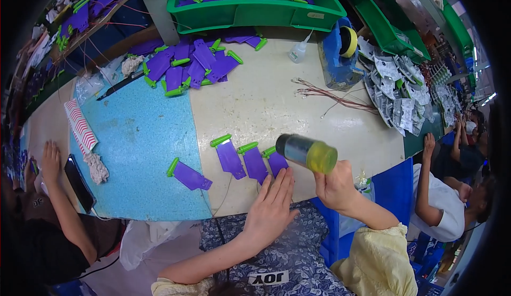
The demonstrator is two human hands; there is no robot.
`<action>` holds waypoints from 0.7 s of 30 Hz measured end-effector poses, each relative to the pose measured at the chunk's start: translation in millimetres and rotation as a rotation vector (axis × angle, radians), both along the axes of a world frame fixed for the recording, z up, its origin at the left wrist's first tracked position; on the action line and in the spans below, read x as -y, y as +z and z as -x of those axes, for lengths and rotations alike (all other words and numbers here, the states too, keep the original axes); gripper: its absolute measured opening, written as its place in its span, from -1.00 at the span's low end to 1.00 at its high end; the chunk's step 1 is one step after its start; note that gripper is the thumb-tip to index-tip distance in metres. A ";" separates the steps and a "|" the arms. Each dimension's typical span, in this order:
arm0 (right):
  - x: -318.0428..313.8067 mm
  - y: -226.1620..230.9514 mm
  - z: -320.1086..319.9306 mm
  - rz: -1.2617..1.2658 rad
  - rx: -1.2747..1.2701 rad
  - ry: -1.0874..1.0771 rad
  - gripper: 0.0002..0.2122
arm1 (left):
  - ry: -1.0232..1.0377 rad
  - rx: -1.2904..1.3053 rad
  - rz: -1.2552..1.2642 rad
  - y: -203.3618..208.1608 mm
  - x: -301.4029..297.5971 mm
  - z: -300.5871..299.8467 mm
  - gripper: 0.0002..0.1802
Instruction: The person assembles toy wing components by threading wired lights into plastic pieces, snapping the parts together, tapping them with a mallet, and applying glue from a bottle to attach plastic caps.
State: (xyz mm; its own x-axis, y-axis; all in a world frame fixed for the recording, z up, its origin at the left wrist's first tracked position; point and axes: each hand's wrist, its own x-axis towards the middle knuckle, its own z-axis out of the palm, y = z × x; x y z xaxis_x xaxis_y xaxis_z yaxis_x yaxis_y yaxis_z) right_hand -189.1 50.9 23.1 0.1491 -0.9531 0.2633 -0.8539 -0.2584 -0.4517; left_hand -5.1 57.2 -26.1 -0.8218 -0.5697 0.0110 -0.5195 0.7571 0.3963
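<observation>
My right hand is closed round the handle of a mallet with a dark end and a translucent yellow-green end. The mallet head is raised over the table, beside a purple plastic piece with a green cylindrical end. On that piece's lower edge rest the stretched fingers of my left hand, lying flat. Just left of it, in a loose row, lie a second purple piece, a third and a tilted one, all with green ends. The mallet's handle is mostly hidden by my right hand.
Beyond the row is a pile of purple pieces, below a green bin full of them. To the right are a small bottle, thin wires, a blue tape dispenser and stacked silvery parts. Co-workers sit at both sides.
</observation>
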 end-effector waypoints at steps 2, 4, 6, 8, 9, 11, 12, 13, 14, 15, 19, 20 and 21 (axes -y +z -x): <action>1.4 -32.3 9.5 -0.123 -0.036 -0.059 -0.81 | -0.009 -0.033 -0.009 -0.9 3.0 4.8 -0.15; 11.6 -35.1 11.7 -0.172 -0.096 -0.159 -0.81 | -0.002 -0.079 -0.044 -3.1 7.2 3.7 -0.18; 27.9 -27.9 14.9 0.049 -0.086 -0.278 -0.80 | 0.102 -0.338 -0.152 -5.9 16.4 8.2 -0.34; 27.6 -35.4 22.5 0.125 -0.076 -0.395 -0.83 | 0.331 -0.417 -0.023 -0.8 19.0 -0.5 -0.35; 29.1 -40.0 27.0 0.202 -0.096 -0.442 -0.85 | 0.456 -0.429 0.007 6.4 25.2 -4.7 -0.25; 29.1 -76.3 32.9 0.172 -0.227 -0.553 -0.86 | 0.693 -0.338 0.052 10.0 43.4 -3.9 -0.10; 30.4 -91.1 32.6 0.159 -0.261 -0.560 -0.87 | 0.740 -0.330 0.049 4.6 48.8 -3.4 -0.01; 33.8 -95.5 24.7 0.201 -0.245 -0.545 -0.87 | 0.804 -0.309 0.044 -3.0 53.8 -2.7 0.08; 35.4 -86.1 11.5 0.224 -0.224 -0.534 -0.75 | 0.842 -0.360 -0.004 -3.7 58.5 -2.6 0.11; 26.9 -72.0 -6.0 0.209 -0.167 -0.529 -0.66 | 0.881 -0.395 -0.062 2.1 59.4 -4.5 0.13; -11.6 -60.4 -61.2 -0.008 -0.084 -0.464 -0.49 | 0.775 -0.545 -0.104 -7.1 77.4 -6.1 -0.11; -10.8 -70.7 -59.1 0.002 0.041 -0.433 -0.52 | 0.748 -0.515 -0.393 -12.9 83.0 -16.4 -0.27; -7.2 -76.8 -51.2 0.006 0.166 -0.391 -0.55 | 0.730 -0.490 -0.683 -3.9 94.5 -18.4 -0.44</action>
